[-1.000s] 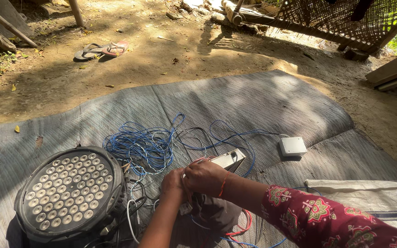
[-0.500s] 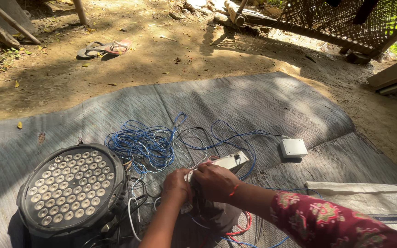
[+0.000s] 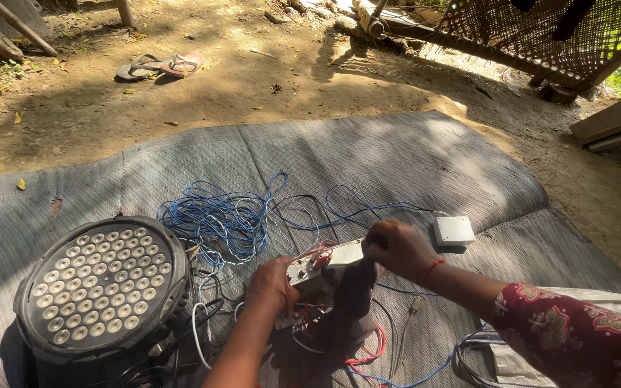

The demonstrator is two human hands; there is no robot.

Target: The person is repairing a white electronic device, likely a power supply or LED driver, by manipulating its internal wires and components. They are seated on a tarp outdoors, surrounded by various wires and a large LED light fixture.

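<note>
We see both hands at work over a grey woven mat (image 3: 368,158) spread on bare earth. The left hand (image 3: 271,284) is closed around the near end of a small silver metal box with red and white wires sprouting from it (image 3: 321,264), fingers curled under it and thumb on top; the right hand (image 3: 397,248) is clenched on the far end of the same box, a red thread band at its wrist. The box is held just above the mat, between the round black stage lamp with its grid of small pale bulbs (image 3: 98,287) on the left and the small white square plastic box (image 3: 453,231) on the right, which lies apart from the hands. Whatever the silver box carries inside we cannot make out: its top is partly covered by the fingers, and only wire ends show at its edge. Beneath it a dark object sits in deep shadow, its shape unclear to us. A tangled heap of thin blue cable (image 3: 217,219) lies just beyond the hands, with strands trailing toward the white box. Loose red wire (image 3: 368,352) curls on the mat below the hands. The right arm's red patterned sleeve (image 3: 576,338) is cut off by the lower edge, as is the lamp's base. A pair of sandals (image 3: 159,66) lies on the dirt far behind.
</note>
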